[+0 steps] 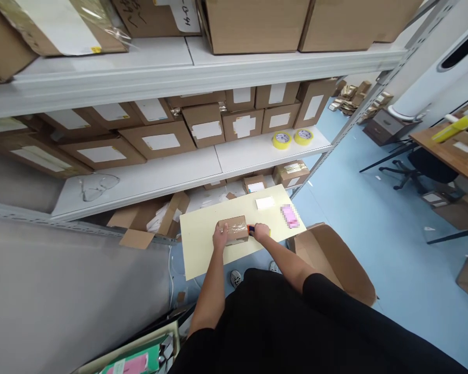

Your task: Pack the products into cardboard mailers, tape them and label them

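A small cardboard box with shiny clear tape across its top lies on a pale yellow tabletop. My left hand grips its left end, fingers behind and thumb over the near side. At the box's right end, my right hand is closed around what looks like a tape dispenser, orange and dark blue, with a bit of yellow beside the hand. Its far side is covered by my fingers. Behind my right hand lie a white card or label stack and a blurred pink item.
Metal shelving stands just beyond the table, loaded with labelled cartons. Two yellow tape rolls and clear glasses rest on its middle shelf. A large open carton is on the floor at right; an open box sits left.
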